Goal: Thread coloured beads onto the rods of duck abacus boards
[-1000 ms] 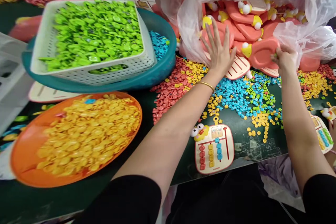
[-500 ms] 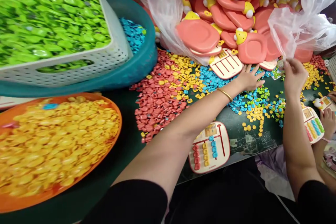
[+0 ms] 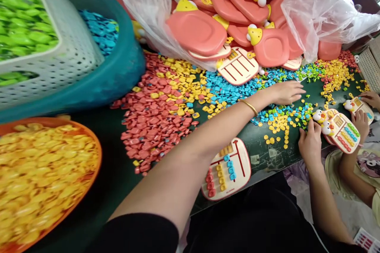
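Littering the dark green table [image 3: 258,142], heaped coloured beads [image 3: 154,118].

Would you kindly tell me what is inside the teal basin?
A white perforated basket full of green pieces sits in the teal basin, with loose blue pieces beside it. Whatever lies beneath the basket is covered.

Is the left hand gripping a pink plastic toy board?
No, the left hand lies flat and open on small blue and yellow plastic beads, apart from the pink plastic toy boards in the clear plastic bag.
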The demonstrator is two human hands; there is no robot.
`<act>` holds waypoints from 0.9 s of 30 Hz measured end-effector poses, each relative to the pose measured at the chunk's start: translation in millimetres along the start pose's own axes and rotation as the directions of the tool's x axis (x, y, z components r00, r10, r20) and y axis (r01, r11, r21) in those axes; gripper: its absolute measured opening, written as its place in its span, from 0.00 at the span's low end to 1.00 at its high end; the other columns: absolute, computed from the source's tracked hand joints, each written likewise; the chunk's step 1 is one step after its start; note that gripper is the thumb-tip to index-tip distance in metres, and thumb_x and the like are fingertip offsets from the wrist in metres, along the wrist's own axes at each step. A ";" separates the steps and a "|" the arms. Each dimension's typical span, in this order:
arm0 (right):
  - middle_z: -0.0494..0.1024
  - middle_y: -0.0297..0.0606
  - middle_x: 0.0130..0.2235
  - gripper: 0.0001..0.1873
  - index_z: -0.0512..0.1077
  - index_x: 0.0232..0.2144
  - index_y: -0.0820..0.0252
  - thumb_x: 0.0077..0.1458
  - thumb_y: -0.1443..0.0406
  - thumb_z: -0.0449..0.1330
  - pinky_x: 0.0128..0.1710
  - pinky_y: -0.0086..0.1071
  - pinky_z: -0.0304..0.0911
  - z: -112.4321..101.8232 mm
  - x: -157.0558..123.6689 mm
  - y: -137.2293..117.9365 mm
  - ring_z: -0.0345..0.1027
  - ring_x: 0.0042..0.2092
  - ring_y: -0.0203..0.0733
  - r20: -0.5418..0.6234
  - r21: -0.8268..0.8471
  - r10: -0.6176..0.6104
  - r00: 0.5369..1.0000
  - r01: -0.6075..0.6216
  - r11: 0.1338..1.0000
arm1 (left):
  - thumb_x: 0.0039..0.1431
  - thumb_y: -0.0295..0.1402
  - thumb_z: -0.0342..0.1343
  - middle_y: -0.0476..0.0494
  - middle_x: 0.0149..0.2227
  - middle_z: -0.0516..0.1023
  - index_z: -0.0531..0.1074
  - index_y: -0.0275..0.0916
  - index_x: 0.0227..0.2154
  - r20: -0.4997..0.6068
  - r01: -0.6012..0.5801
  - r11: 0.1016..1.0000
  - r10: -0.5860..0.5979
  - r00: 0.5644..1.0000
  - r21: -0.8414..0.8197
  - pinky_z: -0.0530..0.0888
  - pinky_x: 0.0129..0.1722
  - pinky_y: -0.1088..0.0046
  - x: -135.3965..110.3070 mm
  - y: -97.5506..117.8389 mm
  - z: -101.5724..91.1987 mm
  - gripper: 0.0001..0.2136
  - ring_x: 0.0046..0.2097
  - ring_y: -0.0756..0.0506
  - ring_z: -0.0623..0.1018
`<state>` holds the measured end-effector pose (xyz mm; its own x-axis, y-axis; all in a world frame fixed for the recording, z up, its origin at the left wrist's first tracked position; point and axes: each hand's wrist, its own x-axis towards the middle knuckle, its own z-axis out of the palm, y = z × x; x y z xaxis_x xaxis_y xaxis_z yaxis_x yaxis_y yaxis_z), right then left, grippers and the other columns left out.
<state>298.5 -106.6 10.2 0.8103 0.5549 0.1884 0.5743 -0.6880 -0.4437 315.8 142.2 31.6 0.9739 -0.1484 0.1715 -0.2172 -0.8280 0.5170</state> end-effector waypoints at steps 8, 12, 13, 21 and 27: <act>0.67 0.55 0.54 0.26 0.63 0.61 0.58 0.64 0.57 0.48 0.57 0.56 0.63 21.0 12.7 7.2 0.63 0.58 0.58 -0.144 0.087 -0.060 0.988 0.073 0.994 | 0.67 0.36 0.42 0.43 0.56 0.75 0.77 0.43 0.49 0.083 -0.077 0.996 0.081 0.993 -0.047 0.63 0.59 0.65 42.7 22.2 32.8 0.18 0.58 0.42 0.70; 0.66 0.58 0.56 0.27 0.63 0.61 0.62 0.63 0.58 0.48 0.57 0.56 0.63 33.2 26.4 -5.4 0.62 0.59 0.59 -0.105 0.147 -0.050 0.993 0.065 0.987 | 0.63 0.35 0.47 0.43 0.45 0.79 0.79 0.41 0.37 0.082 -0.088 0.994 0.093 0.992 -0.059 0.68 0.49 0.70 34.7 10.5 22.4 0.14 0.48 0.44 0.74; 0.66 0.58 0.55 0.27 0.64 0.61 0.62 0.63 0.58 0.49 0.56 0.55 0.64 35.6 32.7 -10.4 0.62 0.59 0.58 -0.091 0.177 -0.058 0.994 0.074 0.981 | 0.62 0.34 0.47 0.42 0.43 0.79 0.78 0.40 0.35 0.082 -0.082 0.995 0.087 0.993 -0.059 0.68 0.47 0.71 30.7 7.1 17.6 0.13 0.46 0.44 0.75; 0.63 0.57 0.62 0.23 0.70 0.56 0.60 0.66 0.55 0.49 0.60 0.56 0.58 32.5 77.1 -20.2 0.57 0.64 0.57 -0.123 0.206 -0.205 0.971 0.227 0.952 | 0.62 0.34 0.48 0.40 0.37 0.80 0.77 0.37 0.34 -0.007 0.040 0.999 -0.040 0.999 -0.004 0.69 0.42 0.70 -28.8 -24.5 -32.9 0.13 0.39 0.44 0.76; 0.57 0.67 0.66 0.35 0.62 0.62 0.71 0.66 0.49 0.45 0.64 0.66 0.43 63.2 87.4 -28.0 0.45 0.70 0.64 0.010 0.047 -0.213 0.977 0.212 0.976 | 0.66 0.35 0.47 0.42 0.48 0.81 0.78 0.38 0.45 -0.098 0.089 0.992 -0.080 0.992 0.092 0.69 0.53 0.68 -53.5 -43.8 -49.8 0.15 0.49 0.44 0.76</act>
<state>345.9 -9.3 -16.2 0.6684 0.6934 0.2694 0.7269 -0.5318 -0.4346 269.9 213.4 41.5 0.9770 -0.0276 0.2112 -0.1225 -0.8841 0.4509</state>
